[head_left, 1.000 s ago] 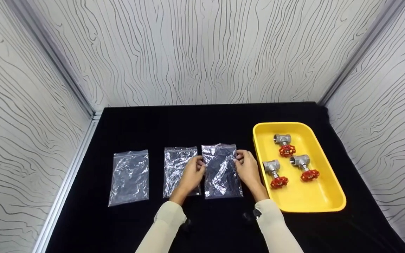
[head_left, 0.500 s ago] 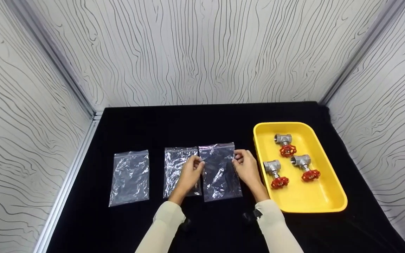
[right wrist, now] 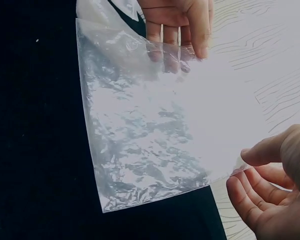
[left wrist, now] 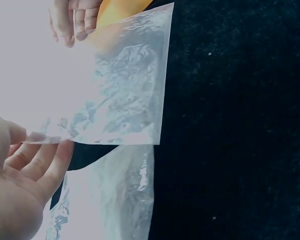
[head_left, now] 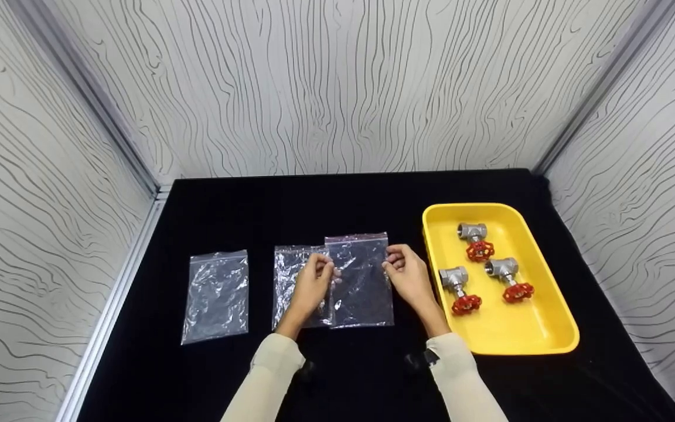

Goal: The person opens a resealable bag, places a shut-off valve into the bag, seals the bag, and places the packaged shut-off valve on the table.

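Observation:
A clear zip-lock bag (head_left: 361,287) with a reddish strip along its top is stretched flat between both hands. My left hand (head_left: 312,287) pinches its left edge between thumb and fingers. The right hand (head_left: 409,275) pinches the opposite edge in the same way. In the left wrist view the held bag (left wrist: 125,85) hangs over a second bag (left wrist: 110,195). That second clear bag (head_left: 290,281) lies on the black cloth, partly hidden by the left hand and the held bag. In the right wrist view the thumb and fingers (right wrist: 255,155) grip the bag's edge.
A third clear bag (head_left: 215,298) lies farther left on the black cloth (head_left: 314,205). To the right stands a yellow tray (head_left: 519,334) with three metal valves, including one valve (head_left: 501,269) with a red handwheel. Patterned panels (head_left: 337,88) enclose the back and sides.
Both hands have brought the held bag slightly left and up, so it now overlaps the middle bag more. The tray, valves and leftmost bag stay where they were.

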A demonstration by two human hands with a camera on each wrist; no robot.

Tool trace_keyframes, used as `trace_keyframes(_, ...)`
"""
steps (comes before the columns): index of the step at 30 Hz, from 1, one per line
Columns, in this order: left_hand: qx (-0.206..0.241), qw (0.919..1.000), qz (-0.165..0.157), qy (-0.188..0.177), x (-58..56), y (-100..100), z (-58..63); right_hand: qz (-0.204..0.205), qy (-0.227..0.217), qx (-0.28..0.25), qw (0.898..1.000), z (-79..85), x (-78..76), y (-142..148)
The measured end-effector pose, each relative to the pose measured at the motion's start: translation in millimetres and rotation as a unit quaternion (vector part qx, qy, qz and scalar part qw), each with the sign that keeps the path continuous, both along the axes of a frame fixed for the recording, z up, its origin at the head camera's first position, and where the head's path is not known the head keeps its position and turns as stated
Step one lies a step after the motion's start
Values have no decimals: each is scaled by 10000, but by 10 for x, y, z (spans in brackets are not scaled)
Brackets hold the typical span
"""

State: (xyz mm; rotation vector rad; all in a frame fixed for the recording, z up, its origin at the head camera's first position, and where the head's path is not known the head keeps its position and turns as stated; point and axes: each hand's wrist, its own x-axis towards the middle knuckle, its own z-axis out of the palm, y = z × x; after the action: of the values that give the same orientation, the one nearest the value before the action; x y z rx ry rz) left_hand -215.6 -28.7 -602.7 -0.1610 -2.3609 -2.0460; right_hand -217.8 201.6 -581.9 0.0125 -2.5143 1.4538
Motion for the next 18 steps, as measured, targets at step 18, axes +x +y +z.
trace_keyframes(18,279,9992,116,254,-37,-96,179,215,345,-24,9992,251,29,-40)
